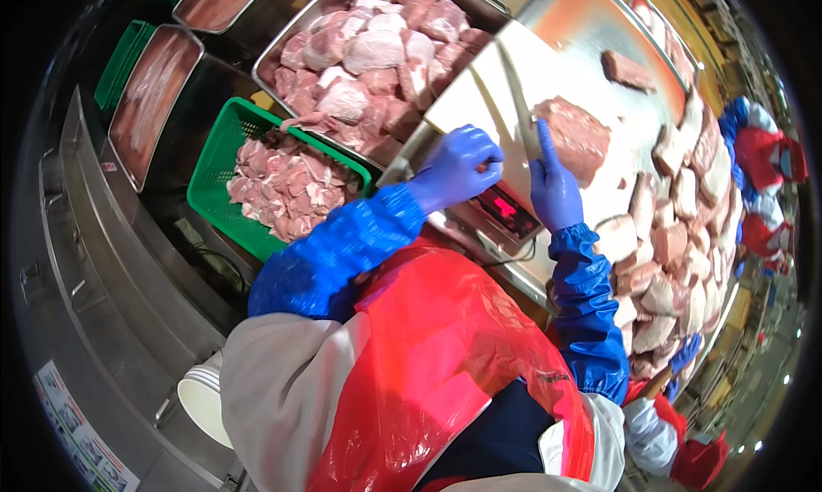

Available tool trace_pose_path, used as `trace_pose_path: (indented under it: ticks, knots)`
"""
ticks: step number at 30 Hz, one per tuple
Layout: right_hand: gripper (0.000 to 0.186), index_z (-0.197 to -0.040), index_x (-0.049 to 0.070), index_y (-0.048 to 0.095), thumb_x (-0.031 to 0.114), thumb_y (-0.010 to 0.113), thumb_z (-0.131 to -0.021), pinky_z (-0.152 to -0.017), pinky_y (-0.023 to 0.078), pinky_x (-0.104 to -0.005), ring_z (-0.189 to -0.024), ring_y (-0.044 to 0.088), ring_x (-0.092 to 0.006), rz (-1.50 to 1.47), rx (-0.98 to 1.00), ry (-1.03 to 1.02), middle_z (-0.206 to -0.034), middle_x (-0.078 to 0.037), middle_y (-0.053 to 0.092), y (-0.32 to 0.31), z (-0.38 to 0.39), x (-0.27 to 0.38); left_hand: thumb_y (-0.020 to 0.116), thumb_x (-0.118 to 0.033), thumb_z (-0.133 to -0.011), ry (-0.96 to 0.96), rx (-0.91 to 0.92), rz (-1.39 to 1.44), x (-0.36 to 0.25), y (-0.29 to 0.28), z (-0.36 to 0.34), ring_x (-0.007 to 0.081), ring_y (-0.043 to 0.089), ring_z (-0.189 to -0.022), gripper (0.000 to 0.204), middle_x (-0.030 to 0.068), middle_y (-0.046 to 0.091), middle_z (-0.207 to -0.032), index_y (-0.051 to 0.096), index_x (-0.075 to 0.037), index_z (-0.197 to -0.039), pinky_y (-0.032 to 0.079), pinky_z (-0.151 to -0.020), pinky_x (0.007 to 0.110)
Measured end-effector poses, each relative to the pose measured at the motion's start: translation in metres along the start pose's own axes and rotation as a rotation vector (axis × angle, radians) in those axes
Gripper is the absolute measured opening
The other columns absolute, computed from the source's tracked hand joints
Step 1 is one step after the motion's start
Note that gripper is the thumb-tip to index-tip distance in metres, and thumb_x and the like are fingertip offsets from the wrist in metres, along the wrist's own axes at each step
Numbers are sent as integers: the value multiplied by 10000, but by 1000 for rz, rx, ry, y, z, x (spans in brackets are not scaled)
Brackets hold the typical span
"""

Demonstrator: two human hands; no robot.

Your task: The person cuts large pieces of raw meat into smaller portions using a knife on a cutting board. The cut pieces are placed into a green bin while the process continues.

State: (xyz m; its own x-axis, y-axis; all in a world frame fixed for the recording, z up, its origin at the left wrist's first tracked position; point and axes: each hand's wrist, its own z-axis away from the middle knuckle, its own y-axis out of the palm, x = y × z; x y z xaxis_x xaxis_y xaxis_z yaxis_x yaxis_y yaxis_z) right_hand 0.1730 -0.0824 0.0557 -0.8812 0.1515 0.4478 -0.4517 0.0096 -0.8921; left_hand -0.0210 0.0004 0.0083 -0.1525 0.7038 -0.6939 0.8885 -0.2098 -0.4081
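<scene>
My right hand (555,188), in a blue-violet glove, grips a knife (516,85), its index finger stretched along it. The long blade points away over the white cutting board (467,98). Just right of the knife lies a block of pink raw meat (575,139) on the work surface. To the left, my left hand (462,166) is curled closed, apart from the meat; whatever its fingers may hold is hidden. Below and between both hands sits a digital scale display (507,209) with glowing red figures.
A steel bin (272,51) heaped with meat chunks stands at far left. Nearer is a green basket (210,162) of small trimmings. Many meat pieces (672,252) pile up on the right, with a smaller piece (628,71) farther off. Co-workers (762,154) stand beyond the right side.
</scene>
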Motion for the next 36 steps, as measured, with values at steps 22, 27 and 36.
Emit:
trace_pose_path:
  ticks: [22, 27, 36]
  knots:
    - [746, -1600, 237, 199, -24, 522, -980, -437, 366, -182, -494, 424, -21, -731, -25, 504, -752, 21, 573, 32, 7, 83, 700, -448, -819, -919, -7, -430, 242, -264, 202, 456, 572, -1106, 503, 250, 598, -1170, 609, -100, -1170, 476, -927, 522]
    - [728, -1596, 233, 210, -5, 531, -988, -427, 360, -186, -474, 417, -19, -711, 23, 383, -758, 15, 569, 37, -27, 95, 779, -491, -739, -1394, 71, -914, 196, -171, 295, 528, 210, -1429, 843, 217, 274, -1563, 460, -162, -1447, 261, -1098, 688]
    - [732, -1600, 227, 199, 34, 560, -992, -425, 339, -191, -454, 404, -19, -357, -51, 350, -674, 21, 567, 17, -16, 106, 566, -235, -896, -1096, 110, -1458, 369, -242, 295, 497, 406, -1310, 464, 215, 500, -1362, 533, -92, -1336, 267, -1078, 677]
